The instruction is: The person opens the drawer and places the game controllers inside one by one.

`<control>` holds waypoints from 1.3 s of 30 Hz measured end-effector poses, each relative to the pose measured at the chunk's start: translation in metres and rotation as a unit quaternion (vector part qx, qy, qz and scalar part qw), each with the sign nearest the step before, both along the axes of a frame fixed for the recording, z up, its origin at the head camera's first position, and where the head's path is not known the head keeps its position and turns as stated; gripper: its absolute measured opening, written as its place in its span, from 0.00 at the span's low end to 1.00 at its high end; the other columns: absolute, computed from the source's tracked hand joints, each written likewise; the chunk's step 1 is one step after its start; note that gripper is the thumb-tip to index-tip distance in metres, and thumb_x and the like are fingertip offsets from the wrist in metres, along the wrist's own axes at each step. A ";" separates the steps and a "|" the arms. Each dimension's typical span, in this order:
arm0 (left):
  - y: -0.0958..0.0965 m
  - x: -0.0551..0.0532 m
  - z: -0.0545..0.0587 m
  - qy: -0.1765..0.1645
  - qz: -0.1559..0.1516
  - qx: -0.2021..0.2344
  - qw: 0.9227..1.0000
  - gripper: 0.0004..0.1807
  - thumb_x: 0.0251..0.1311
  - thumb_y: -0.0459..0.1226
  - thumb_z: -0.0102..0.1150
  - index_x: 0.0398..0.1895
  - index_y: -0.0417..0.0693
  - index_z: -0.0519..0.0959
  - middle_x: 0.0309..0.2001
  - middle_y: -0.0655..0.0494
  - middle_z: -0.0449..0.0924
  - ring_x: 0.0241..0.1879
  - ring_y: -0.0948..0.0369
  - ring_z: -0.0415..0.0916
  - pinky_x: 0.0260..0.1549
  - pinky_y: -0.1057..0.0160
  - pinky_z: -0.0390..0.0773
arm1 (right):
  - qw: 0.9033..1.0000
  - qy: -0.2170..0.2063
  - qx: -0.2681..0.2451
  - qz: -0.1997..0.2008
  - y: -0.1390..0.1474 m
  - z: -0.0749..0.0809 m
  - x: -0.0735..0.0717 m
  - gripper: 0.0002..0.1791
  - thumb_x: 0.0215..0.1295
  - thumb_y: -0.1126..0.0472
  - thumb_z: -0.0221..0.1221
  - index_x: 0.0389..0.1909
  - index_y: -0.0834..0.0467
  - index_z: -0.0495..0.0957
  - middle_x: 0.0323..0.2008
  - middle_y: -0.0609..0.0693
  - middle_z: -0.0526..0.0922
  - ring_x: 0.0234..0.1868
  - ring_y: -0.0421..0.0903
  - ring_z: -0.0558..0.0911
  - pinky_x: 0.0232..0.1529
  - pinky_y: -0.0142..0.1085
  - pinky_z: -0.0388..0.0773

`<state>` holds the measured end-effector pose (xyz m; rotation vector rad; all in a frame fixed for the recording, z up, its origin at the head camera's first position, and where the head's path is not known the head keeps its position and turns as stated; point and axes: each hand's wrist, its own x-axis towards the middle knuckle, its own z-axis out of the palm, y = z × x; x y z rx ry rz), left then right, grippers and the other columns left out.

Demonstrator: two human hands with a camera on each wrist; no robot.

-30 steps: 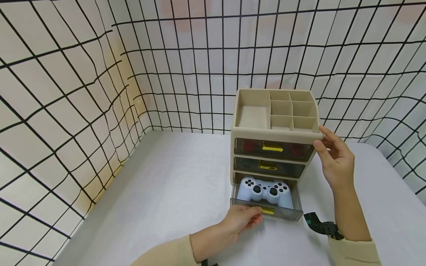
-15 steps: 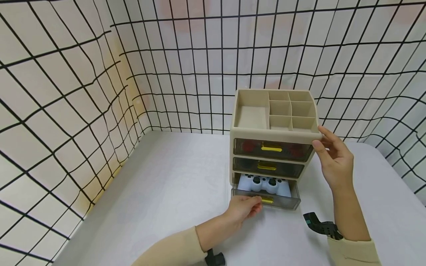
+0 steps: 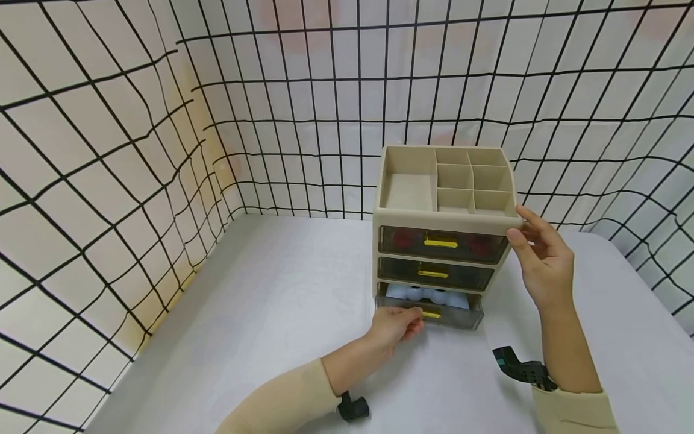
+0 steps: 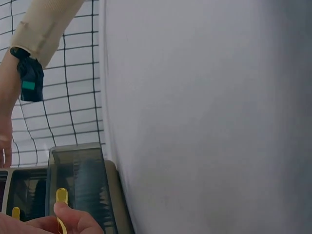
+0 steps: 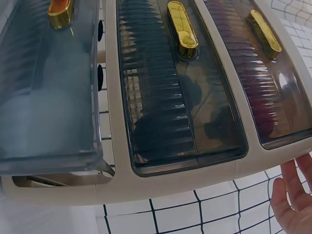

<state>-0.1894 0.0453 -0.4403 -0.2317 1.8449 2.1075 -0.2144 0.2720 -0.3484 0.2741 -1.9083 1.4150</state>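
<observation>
A beige desktop drawer organizer [image 3: 444, 220] stands on the white table, its bottom drawer [image 3: 455, 316] partly pulled out. Behind that drawer's smoky clear front lies a light blue game controller [image 3: 428, 294], mostly hidden under the cabinet. My left hand [image 3: 394, 327] pinches the drawer's gold handle [image 4: 61, 196] between thumb and fingers. My right hand [image 3: 547, 262] holds the organizer's upper right front corner, thumb near the front edge and fingers along the side.
Two upper drawers, the top one [image 3: 396, 240] with something red inside and the middle one [image 3: 396, 271], are closed. Divided compartments [image 3: 409, 191] form the organizer's top. Black wire grid [image 3: 303, 120] stands behind and beside the table [image 3: 282, 313].
The bottom drawer has slid inward with my left hand on its handle, covering more of the game controller. My right hand stays at the organizer's corner.
</observation>
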 end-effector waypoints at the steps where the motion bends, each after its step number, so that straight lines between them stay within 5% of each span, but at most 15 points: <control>1: 0.000 -0.001 0.000 -0.002 0.001 0.000 1.000 0.10 0.62 0.34 0.61 0.32 0.32 0.84 0.19 0.59 0.78 0.20 0.70 0.74 0.25 0.73 0.76 | 1.000 0.000 0.000 0.000 0.000 0.000 0.000 0.23 0.67 0.73 0.57 0.63 0.61 0.74 0.44 0.37 0.79 0.46 0.37 0.77 0.42 0.22 0.72; 18: 0.007 -0.019 -0.002 -0.019 0.024 0.004 1.000 0.11 0.63 0.35 0.62 0.32 0.32 0.84 0.19 0.58 0.78 0.19 0.70 0.74 0.23 0.75 0.75 | 1.000 -0.002 -0.001 0.007 -0.003 0.000 0.000 0.23 0.67 0.73 0.56 0.63 0.61 0.74 0.44 0.38 0.79 0.46 0.37 0.77 0.43 0.22 0.72; 28: 0.009 -0.025 -0.001 -0.001 0.017 0.003 1.000 0.11 0.62 0.34 0.62 0.33 0.30 0.84 0.19 0.58 0.78 0.19 0.70 0.74 0.23 0.75 0.75 | 1.000 0.002 0.003 0.002 -0.001 -0.001 0.002 0.23 0.67 0.73 0.57 0.63 0.61 0.74 0.44 0.37 0.79 0.46 0.36 0.77 0.43 0.22 0.72; 34: 0.009 -0.029 -0.004 0.005 -0.005 -0.007 1.000 0.11 0.63 0.34 0.62 0.33 0.30 0.84 0.20 0.58 0.79 0.19 0.70 0.74 0.23 0.75 0.75 | 1.000 0.011 0.000 0.002 0.002 -0.001 0.002 0.23 0.67 0.74 0.57 0.62 0.62 0.74 0.44 0.37 0.79 0.45 0.35 0.77 0.42 0.21 0.71; 39: 0.002 -0.034 -0.005 0.019 -0.053 -0.039 0.998 0.13 0.63 0.37 0.62 0.35 0.31 0.84 0.25 0.55 0.82 0.23 0.68 0.78 0.30 0.71 0.79 | 1.000 0.006 0.000 -0.005 0.003 -0.001 0.004 0.23 0.66 0.73 0.57 0.62 0.61 0.74 0.43 0.37 0.79 0.45 0.36 0.77 0.41 0.21 0.71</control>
